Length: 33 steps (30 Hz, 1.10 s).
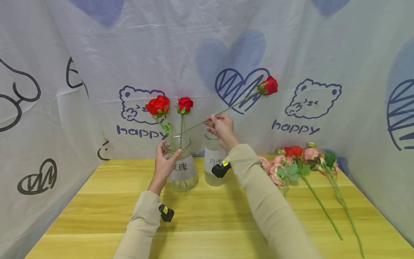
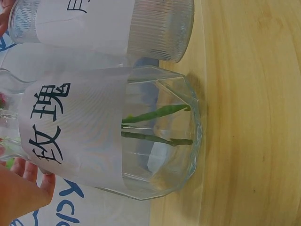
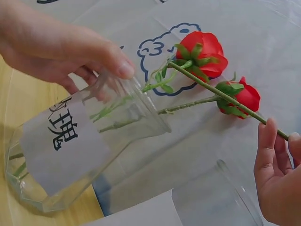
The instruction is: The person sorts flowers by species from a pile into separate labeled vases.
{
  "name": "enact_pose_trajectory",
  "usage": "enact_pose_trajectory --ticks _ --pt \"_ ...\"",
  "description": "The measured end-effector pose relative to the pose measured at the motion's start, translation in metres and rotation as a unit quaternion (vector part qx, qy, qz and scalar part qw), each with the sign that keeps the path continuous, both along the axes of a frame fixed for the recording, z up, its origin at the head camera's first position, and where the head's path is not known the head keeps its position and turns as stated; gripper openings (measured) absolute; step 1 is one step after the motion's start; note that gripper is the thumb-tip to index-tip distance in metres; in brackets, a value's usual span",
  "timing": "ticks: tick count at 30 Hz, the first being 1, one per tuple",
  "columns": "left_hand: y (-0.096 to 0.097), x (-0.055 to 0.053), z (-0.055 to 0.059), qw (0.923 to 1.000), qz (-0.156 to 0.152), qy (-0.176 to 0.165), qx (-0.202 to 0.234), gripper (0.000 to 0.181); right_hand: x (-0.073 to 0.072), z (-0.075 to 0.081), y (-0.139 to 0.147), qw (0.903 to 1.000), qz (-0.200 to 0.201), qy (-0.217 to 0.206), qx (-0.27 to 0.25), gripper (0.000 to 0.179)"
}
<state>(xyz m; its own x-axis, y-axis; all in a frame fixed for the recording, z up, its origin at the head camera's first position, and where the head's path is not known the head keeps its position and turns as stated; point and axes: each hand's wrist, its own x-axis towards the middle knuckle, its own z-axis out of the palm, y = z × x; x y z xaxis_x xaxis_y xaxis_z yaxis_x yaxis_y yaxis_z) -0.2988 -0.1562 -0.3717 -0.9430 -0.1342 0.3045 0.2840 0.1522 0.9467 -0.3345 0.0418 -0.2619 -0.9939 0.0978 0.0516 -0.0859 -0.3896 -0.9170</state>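
Note:
My left hand (image 1: 164, 163) grips the neck of a clear glass vase (image 1: 191, 182) with a white label, thumb in front. Two red roses, one fuller (image 1: 157, 105) and one smaller (image 1: 185, 104), stand in this vase. In the left wrist view two green stems (image 2: 157, 114) reach down near its bottom. Pinched in my right hand (image 1: 223, 130) is the stem of another red rose (image 1: 269, 85). This rose slants, bloom up to the right, its stem's lower end near the labelled vase's mouth. In the right wrist view that stem (image 3: 221, 95) crosses before the two blooms.
Just right of the held vase stands a second labelled glass vase (image 1: 211, 178), partly behind my right hand. Pink flowers (image 1: 278, 172), a red bloom (image 1: 292, 151) and long green stems (image 1: 323, 208) lie on the wooden table's right side. A printed cloth (image 1: 194, 21) hangs behind.

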Motion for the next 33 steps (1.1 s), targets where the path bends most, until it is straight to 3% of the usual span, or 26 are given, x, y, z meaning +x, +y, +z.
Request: enact_pose_trajectory --ticks 6,11,14,19,23,26,28,30,33 --pt "-0.012 0.005 -0.003 0.9998 0.015 -0.009 -0.009 0.08 -0.001 -0.006 -0.017 0.9996 0.021 -0.012 0.017 0.019" --pt "0.0 -0.001 -0.002 1.0 -0.004 0.0 -0.001 0.082 -0.002 -0.005 -0.011 0.9993 -0.004 0.0 0.037 0.012" --pt "0.004 -0.002 -0.002 1.0 -0.004 0.006 0.004 0.081 -0.001 -0.002 -0.013 0.9984 0.002 0.004 0.056 0.007" --pt "0.004 -0.003 -0.001 1.0 0.001 0.006 0.006 0.081 0.001 -0.003 -0.022 0.9924 0.02 0.028 0.118 0.008" --pt "0.004 -0.004 0.0 0.9999 -0.002 0.003 0.01 0.081 0.004 -0.004 -0.03 0.9788 0.02 0.062 0.194 0.012" --pt "0.004 -0.004 -0.001 0.9999 -0.003 -0.001 0.01 0.081 0.005 -0.004 -0.036 0.961 0.012 0.097 0.259 0.012" --pt "0.004 -0.003 -0.001 0.9999 -0.003 -0.002 0.01 0.081 0.005 -0.004 -0.041 0.944 0.006 0.127 0.305 0.012" --pt "0.004 -0.003 -0.001 0.9999 -0.002 -0.002 0.01 0.081 0.005 -0.004 -0.044 0.9182 -0.001 0.159 0.363 0.011" --pt "0.004 -0.003 -0.001 0.9999 -0.002 0.0 0.012 0.081 0.006 -0.003 -0.049 0.8644 -0.019 0.201 0.46 0.012"
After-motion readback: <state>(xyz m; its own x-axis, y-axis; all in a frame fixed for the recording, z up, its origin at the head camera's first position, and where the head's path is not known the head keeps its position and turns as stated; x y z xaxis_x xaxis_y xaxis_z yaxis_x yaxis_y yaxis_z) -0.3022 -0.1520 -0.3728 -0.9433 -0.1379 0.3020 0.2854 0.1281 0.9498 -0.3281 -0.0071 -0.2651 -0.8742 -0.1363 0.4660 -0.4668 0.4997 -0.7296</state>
